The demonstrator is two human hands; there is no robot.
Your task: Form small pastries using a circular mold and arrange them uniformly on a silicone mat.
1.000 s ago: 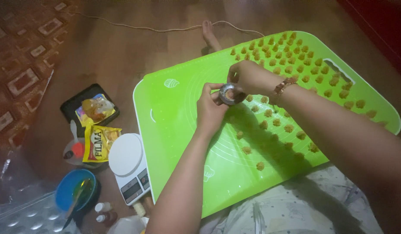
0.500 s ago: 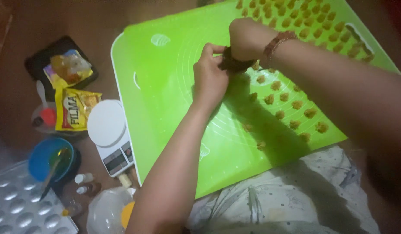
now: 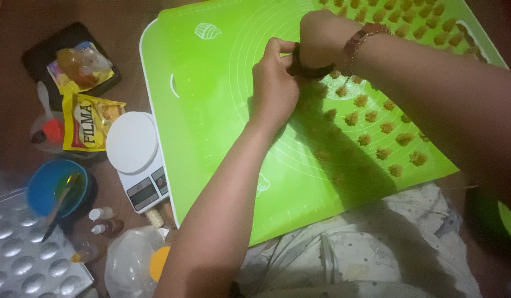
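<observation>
A home, set up for baking on the floor (image 3: 12, 33). A green baking mat (image 3: 222, 110), kitchen scale (image 3: 136, 160) and dimpled baking tray (image 3: 18, 259) show it.

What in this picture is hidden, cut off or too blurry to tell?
Head view:
- The dark tool is mostly covered by the left hand and right hand; its kind is unclear.
- The green mat and rows of dough pieces run past the top edge.
- The dimpled metal tray is cut off at the left corner.
</observation>
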